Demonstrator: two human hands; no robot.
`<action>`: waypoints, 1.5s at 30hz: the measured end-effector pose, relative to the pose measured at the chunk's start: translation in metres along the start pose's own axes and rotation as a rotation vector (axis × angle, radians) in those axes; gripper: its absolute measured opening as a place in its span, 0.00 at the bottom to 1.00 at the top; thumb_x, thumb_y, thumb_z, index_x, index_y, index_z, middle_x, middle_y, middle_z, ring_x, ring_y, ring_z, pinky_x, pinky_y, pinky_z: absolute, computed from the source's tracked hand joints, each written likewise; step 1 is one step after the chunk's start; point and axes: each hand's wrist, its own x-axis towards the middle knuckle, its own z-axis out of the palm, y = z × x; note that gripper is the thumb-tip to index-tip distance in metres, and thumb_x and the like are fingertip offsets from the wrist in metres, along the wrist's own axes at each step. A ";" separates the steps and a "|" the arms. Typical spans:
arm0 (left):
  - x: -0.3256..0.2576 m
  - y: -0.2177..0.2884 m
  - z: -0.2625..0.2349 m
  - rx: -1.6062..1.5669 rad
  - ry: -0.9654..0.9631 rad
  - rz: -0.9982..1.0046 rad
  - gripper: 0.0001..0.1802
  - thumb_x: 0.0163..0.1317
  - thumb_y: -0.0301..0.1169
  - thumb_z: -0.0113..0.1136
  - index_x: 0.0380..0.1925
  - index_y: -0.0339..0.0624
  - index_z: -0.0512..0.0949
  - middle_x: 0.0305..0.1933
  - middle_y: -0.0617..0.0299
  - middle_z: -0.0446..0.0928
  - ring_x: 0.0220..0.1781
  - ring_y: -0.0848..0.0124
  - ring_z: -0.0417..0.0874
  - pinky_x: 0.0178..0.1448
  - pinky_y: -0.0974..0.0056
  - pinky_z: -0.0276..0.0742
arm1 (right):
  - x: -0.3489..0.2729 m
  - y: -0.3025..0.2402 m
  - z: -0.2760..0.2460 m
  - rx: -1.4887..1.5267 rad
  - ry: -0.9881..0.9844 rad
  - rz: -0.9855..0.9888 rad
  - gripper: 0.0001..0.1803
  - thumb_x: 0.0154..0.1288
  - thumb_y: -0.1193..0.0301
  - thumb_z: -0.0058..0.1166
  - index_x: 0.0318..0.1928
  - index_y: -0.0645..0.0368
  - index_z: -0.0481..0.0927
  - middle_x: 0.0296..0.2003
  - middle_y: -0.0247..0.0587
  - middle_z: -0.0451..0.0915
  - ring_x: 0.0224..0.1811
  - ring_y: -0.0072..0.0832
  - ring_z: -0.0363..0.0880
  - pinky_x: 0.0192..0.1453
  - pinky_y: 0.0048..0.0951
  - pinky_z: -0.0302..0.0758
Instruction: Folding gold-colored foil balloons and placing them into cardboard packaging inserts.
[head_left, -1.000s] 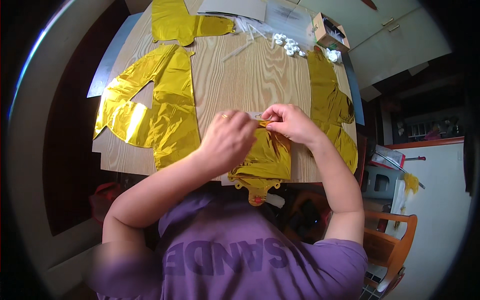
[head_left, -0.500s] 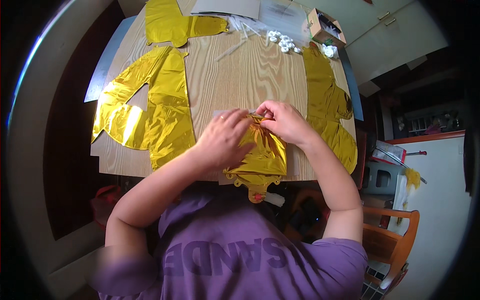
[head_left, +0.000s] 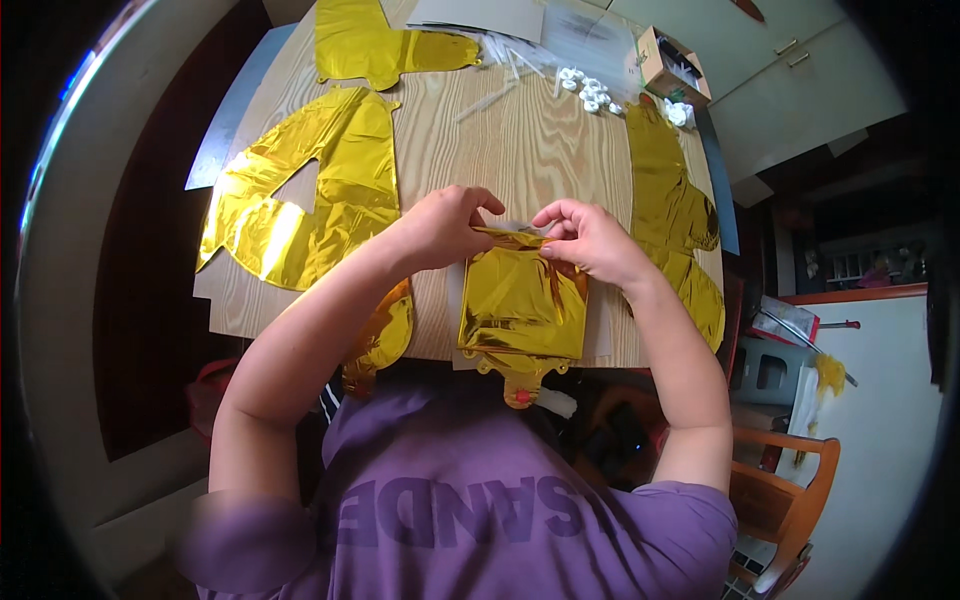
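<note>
Two hands work at the near edge of a light wooden table point(head_left: 520, 140): the left hand point(head_left: 440, 228) and right hand point(head_left: 590, 240) each pinch the top edge of a folded gold foil balloon point(head_left: 522, 305) lying flat between them. Other gold foil balloons point(head_left: 310, 195) lie around it, with a small cardboard box point(head_left: 672, 62) and white plastic pieces point(head_left: 585, 90) at the far end. An orange wooden chair point(head_left: 785, 490) stands by a white wall to the right.
</note>
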 end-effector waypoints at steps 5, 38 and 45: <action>-0.004 0.009 0.000 0.003 0.036 -0.073 0.26 0.56 0.29 0.68 0.56 0.32 0.78 0.36 0.52 0.87 0.37 0.65 0.88 0.44 0.61 0.82 | 0.002 0.001 0.000 0.027 -0.020 0.011 0.16 0.65 0.82 0.60 0.53 0.66 0.77 0.31 0.32 0.82 0.34 0.16 0.78 0.40 0.21 0.75; 0.019 0.004 0.025 0.207 0.297 -0.027 0.28 0.61 0.31 0.64 0.61 0.37 0.72 0.35 0.48 0.85 0.42 0.53 0.88 0.50 0.54 0.81 | 0.004 0.005 -0.009 -0.661 0.373 -0.029 0.22 0.54 0.67 0.73 0.47 0.57 0.79 0.42 0.42 0.84 0.48 0.41 0.83 0.58 0.42 0.74; 0.017 0.005 0.025 0.211 0.311 -0.029 0.29 0.60 0.31 0.65 0.62 0.36 0.72 0.32 0.49 0.84 0.39 0.54 0.87 0.48 0.54 0.80 | -0.008 0.012 0.005 -1.016 0.544 -0.425 0.11 0.56 0.71 0.68 0.40 0.54 0.82 0.35 0.36 0.77 0.44 0.38 0.76 0.53 0.40 0.67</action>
